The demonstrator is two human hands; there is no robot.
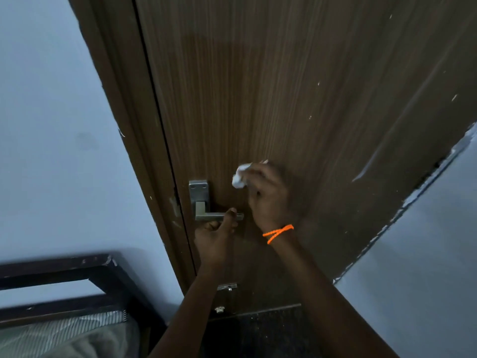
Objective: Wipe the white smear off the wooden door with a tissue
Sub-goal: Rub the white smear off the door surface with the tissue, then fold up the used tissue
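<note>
White crumpled tissue (240,176) is pressing on the wooden door (296,99) just above the handle (218,216), right hand (268,195) fingers curling round it; left hand (215,235) is gripping the handle; any smear is hidden, so hard rubbing risks shredding the tissue

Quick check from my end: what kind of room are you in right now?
Probably a bedroom or a small rented room indoors. A wooden door with a metal lever handle is set in a plain painted wall, and a dark metal bed frame with striped bedding stands beside it.
</note>
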